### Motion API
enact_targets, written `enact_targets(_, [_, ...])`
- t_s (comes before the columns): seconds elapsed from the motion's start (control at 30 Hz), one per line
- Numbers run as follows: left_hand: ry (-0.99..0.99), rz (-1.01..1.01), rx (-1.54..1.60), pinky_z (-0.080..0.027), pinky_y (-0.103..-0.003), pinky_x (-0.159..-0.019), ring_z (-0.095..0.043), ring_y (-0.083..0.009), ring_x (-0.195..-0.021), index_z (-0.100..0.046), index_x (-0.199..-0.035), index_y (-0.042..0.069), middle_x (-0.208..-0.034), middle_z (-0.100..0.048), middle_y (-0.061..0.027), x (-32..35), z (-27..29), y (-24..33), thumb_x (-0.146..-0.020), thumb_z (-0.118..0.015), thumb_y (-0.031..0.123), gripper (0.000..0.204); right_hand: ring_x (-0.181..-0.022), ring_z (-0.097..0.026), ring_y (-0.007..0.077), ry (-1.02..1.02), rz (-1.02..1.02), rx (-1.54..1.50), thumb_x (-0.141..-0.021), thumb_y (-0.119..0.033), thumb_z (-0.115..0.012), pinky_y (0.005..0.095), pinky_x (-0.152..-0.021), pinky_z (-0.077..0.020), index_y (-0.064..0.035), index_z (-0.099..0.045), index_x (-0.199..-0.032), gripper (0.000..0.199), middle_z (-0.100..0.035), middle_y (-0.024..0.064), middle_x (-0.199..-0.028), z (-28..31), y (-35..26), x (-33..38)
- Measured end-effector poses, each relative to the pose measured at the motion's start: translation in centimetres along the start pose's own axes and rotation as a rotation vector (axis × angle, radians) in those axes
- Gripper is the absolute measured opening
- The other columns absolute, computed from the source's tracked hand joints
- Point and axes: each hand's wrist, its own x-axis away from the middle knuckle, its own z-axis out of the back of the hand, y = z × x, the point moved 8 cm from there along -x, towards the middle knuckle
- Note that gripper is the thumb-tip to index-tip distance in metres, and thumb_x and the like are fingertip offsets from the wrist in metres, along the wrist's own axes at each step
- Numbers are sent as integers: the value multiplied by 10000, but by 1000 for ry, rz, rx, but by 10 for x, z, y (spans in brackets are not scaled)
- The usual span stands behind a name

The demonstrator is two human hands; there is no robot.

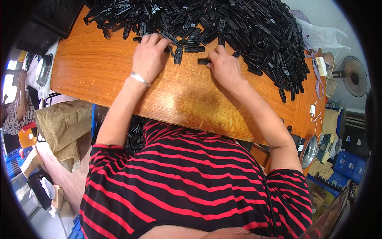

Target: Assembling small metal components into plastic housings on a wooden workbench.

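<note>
A large heap of narrow black plastic buckle-like pieces (246,28) covers the far side of the wooden table (99,75). My left hand (149,57), with a bracelet at the wrist, reaches to the heap's near edge. Its fingers curl down among the pieces, and what lies under the fingertips is hidden. To its right, one black buckle piece (178,54) lies apart, pointing toward me. My right hand (223,65) pinches a short black plastic piece (203,61), which sticks out to the left of the fingers, blurred. Another long piece (221,30) lies just beyond that hand's knuckles.
Clear plastic sheeting (326,32) and a fan (354,75) are off to the right. A metal dish (309,152) sits by the near right corner. Brown wrapping paper (63,123) hangs at the left, and another person's arm (22,89) shows at the far left.
</note>
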Motion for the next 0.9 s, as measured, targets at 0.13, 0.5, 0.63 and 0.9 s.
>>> enact_targets(0.13, [-128,-85,-78,-410,-399,-903,-497,-258,-1093,-622,-966,89,-1061,-572,-54,-10,-27,-6,-735,-663,75,235,-694,-607,340,15,123,-135,-786,-154,-692,432,-597,-498,-56,-571,-878,181,-552,120,-875,-13,-37,19])
enact_targets(0.5, [-116,-140,-13,-406,-388,-881,-558,-252,-965,-573,-879,90,-897,-593,-44,6,-16,8,-691,-717,87,236,-783,-622,278,56,15,-456,-848,-213,-652,394,-679,-499,-41,-590,-977,224,-614,120,-849,-11,-49,8])
enact_targets(0.63, [-71,-168,118,-405,-385,-829,-559,-256,-939,-566,-851,93,-886,-583,-51,4,1,33,-688,-732,110,234,-686,-622,188,81,-195,-697,-894,-220,-630,336,-601,-503,-15,-580,-1008,240,-629,95,-793,-7,-38,-4])
enact_targets(0.9, [-203,322,905,-481,-259,-675,-592,-124,-760,-595,-936,49,-872,-606,-5,18,-28,8,-743,-772,113,269,-519,-546,72,-196,-474,-1414,-914,-128,-621,222,-461,-476,27,-562,-986,181,-592,31,-680,-31,-23,14])
